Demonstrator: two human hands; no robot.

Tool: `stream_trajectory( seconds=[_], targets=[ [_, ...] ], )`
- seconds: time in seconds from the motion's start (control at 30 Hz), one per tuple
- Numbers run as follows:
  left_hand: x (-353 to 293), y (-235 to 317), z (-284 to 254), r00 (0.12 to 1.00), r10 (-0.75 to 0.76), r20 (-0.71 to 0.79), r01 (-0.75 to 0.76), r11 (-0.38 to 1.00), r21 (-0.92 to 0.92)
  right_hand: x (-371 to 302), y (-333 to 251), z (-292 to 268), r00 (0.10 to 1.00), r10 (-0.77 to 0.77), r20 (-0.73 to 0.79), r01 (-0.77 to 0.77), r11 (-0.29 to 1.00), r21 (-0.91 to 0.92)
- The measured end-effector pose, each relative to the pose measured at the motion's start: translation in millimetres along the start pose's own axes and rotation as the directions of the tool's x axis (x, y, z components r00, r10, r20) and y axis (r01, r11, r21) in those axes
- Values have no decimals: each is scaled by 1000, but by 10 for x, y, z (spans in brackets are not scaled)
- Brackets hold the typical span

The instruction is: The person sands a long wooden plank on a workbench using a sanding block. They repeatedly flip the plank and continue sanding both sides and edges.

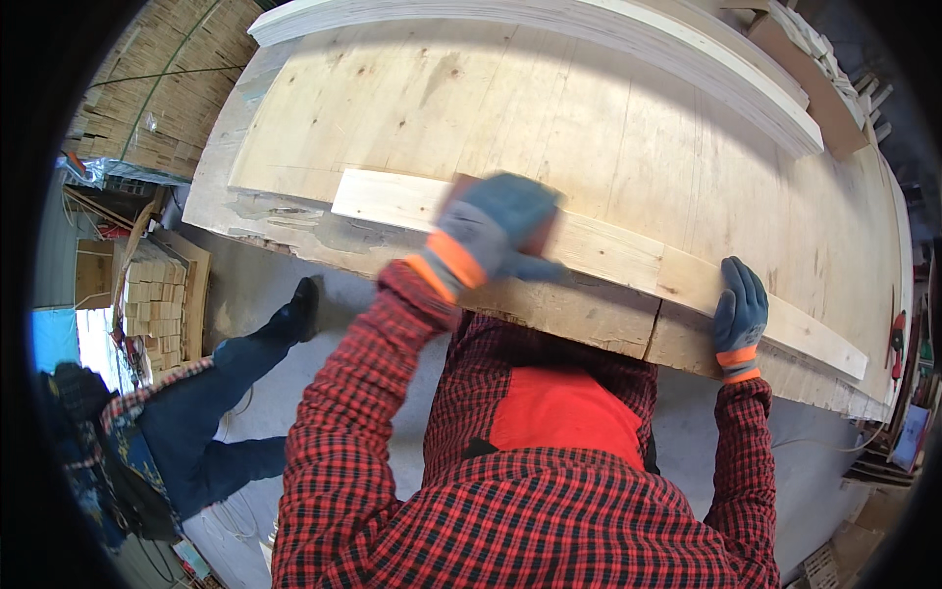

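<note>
We have a long pale board (613,253) lying along the near side of the plywood-topped table (412,108), one end off to our left and the other reaching out to our right. Our left grip (505,226), in a blue-grey glove with an orange cuff, is curled round a reddish-brown block (543,232) on the board's left half; both are blurred. Our right grip (741,309), gloved the same way, lies across the board nearer its right end, fingers side by side; we cannot tell whether the thumb pinches the edge. Beyond the board, along the table's far side, we see a pile of long pale strips (706,74). Well to the left of the board are a stack of short wooden pieces (154,304) and a co-worker's leg (221,393) in dark blue trousers. Past the board's right end we make out a red-handled tool (897,344) and a bluish-white packet (911,435), its markings too small to read.
</note>
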State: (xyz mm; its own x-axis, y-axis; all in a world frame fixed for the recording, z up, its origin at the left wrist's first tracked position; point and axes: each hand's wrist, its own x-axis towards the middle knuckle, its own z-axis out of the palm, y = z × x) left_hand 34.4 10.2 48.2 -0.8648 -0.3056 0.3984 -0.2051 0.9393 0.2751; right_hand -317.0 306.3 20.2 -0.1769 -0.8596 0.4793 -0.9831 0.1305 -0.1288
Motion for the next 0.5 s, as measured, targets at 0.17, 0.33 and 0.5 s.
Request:
stream_trajectory(
  seconds=[0.17,0.33,0.5],
  targets=[
    [-689,-1300,-675,866,-457,-200,493,846,203,-16,8,2,1000,26,12,-25,999,-22],
    [-496,-982,-439,881,-412,-232,464,848,255,-12,-12,-4,999,49,6,-49,999,-21],
    [469,449,225,942,-30,335,61,995,-81,14,-32,-15,998,56,20,-55,998,-11]
  ],
)
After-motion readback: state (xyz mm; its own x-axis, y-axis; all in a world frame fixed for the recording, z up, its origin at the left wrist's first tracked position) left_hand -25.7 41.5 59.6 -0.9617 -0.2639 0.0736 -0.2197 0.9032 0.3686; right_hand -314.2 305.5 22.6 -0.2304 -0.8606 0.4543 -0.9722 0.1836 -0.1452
